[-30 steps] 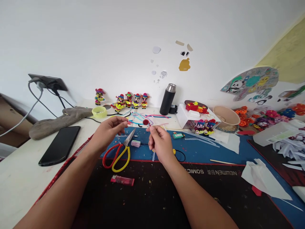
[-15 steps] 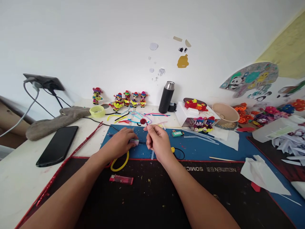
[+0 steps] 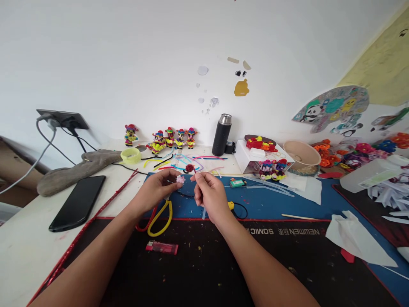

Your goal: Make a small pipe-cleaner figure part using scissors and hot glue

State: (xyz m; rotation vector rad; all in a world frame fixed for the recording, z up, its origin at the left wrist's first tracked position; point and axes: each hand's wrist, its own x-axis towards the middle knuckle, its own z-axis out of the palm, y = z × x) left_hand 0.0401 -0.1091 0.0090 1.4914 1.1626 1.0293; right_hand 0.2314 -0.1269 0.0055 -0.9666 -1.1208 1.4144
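Note:
My left hand (image 3: 159, 189) pinches a small crumpled pale-pink and white piece (image 3: 180, 179), just above the blue mat. Closed, my right hand (image 3: 209, 194) is a short way to the right, its thumb and forefinger together at the thin stem of a dark-red fuzzy ball (image 3: 189, 168). Below my left hand lie scissors (image 3: 161, 219) with one red and one yellow handle, their blades mostly hidden. A pink lighter (image 3: 162, 247) rests on the black mat between my forearms. Beside my right wrist a yellow tool end (image 3: 230, 206) with a black cord shows partly.
Several colourful fuzzy figures (image 3: 159, 143) stand along the wall. Nearby are a black thermos (image 3: 221, 134), yellow tape roll (image 3: 131, 155), driftwood (image 3: 76, 168) and phone (image 3: 78, 202). A white box (image 3: 244, 157), bowl (image 3: 302, 153) and tissue (image 3: 358, 241) are to the right.
My left hand has lifted slightly from the mat, bringing the pale-pink piece up nearer the red ball. More of the scissors now shows. The camera view has tilted up slightly.

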